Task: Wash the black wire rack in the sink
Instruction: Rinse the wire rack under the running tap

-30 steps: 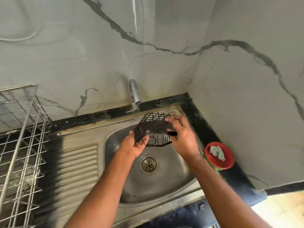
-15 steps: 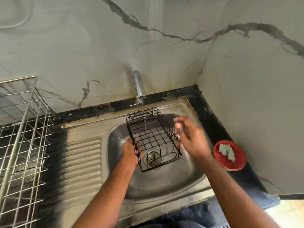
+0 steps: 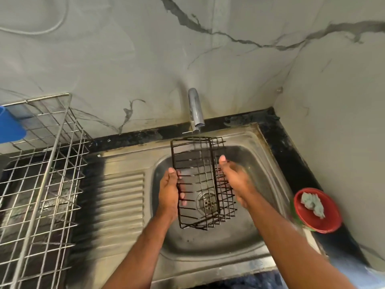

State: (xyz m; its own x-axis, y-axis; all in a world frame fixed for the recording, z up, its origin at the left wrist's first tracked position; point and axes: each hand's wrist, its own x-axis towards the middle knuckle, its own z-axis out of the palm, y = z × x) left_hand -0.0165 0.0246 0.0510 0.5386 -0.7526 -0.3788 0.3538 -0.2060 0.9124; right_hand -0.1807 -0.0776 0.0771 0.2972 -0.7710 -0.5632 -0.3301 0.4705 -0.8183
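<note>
The black wire rack [image 3: 198,180] is a small basket held over the steel sink [image 3: 210,243], its far end under the chrome tap [image 3: 195,110]. A thin stream of water runs from the spout onto it. My left hand [image 3: 169,190] grips the rack's left side, fingers curled through the wires. My right hand [image 3: 235,180] lies flat against the rack's right side with its fingers extended. The drain [image 3: 206,202] shows through the wires.
A large steel wire dish rack [image 3: 39,184] stands on the left, with a blue object [image 3: 9,126] behind it. A ribbed drainboard [image 3: 121,205] lies beside the basin. A red bowl [image 3: 318,211] with a pale scrubber sits on the black counter at right. Marble walls close the corner.
The rack has turned from tilted on edge to lying long under the tap. My right hand let go, then came back against its right side. The view dropped lower.
</note>
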